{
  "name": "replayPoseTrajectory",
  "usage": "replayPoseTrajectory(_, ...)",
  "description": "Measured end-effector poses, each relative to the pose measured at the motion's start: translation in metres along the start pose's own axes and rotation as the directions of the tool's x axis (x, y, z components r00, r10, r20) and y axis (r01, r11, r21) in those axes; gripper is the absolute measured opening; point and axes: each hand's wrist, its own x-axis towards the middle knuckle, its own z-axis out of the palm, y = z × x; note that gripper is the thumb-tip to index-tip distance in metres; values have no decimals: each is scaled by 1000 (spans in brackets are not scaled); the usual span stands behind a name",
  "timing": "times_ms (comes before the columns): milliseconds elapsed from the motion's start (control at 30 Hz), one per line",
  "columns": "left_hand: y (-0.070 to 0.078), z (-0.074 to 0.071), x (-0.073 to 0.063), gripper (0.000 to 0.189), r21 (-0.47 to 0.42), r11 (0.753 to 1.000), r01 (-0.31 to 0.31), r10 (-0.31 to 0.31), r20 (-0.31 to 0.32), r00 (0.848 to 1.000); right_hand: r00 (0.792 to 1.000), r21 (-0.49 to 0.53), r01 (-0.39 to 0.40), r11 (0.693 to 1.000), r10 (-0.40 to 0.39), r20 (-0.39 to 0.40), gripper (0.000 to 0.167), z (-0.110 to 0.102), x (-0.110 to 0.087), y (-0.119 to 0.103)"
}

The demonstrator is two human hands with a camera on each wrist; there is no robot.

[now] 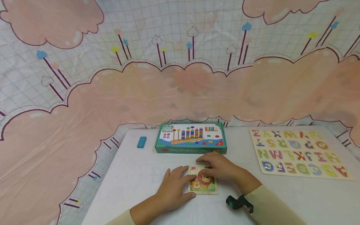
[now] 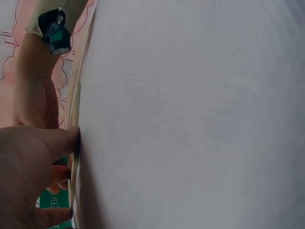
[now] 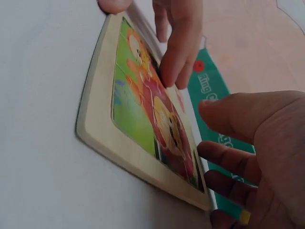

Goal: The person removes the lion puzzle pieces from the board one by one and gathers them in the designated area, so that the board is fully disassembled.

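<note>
One left hand (image 1: 174, 189) and one right hand (image 1: 223, 165) — two hands in all; one lion picture puzzle (image 1: 204, 187); one green game box (image 1: 191, 150); one blue block (image 1: 142, 142); one letter board (image 1: 302, 150) bearing twenty-six letters (image 1: 299, 156) — rows of six, six, seven, seven; one table (image 1: 121, 178).

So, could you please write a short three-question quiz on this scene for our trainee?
1. True or false: the person's left hand touches the lion puzzle.
2. What colour is the small block beside the green box? a) red b) blue c) yellow
3. Fill in: seen from the head camera, the letter board lies to the ____ of the green box.

Key: 1 true; 2 b; 3 right.
</note>
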Motion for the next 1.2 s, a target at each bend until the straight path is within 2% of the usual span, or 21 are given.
replayPoseTrajectory(133, 1, 0, -1, 59, -13, 1000, 5, -5, 0, 1000, 1000, 2, 18, 1000, -18, 4, 34, 5, 7, -3)
replayPoseTrajectory(300, 4, 2, -1, 60, -42, 999, 32, -32, 7, 999, 1000, 24, -14, 1000, 14, 16, 37, 10, 12, -4)
replayPoseTrajectory(533, 8, 6, 0, 57, -117, 990, 80, -81, -1, 997, 999, 4, -31, 999, 31, 39, 40, 13, 17, -5)
replayPoseTrajectory(767, 12, 7, 0, 54, -179, 974, 140, -144, -9, 990, 994, 40, -70, 997, 66, 87, 44, 11, 26, -9)
replayPoseTrajectory(1200, 21, 5, -2, 51, -242, 954, 178, -186, -11, 983, 978, 108, -163, 981, 147, 148, 38, 6, 30, -12)
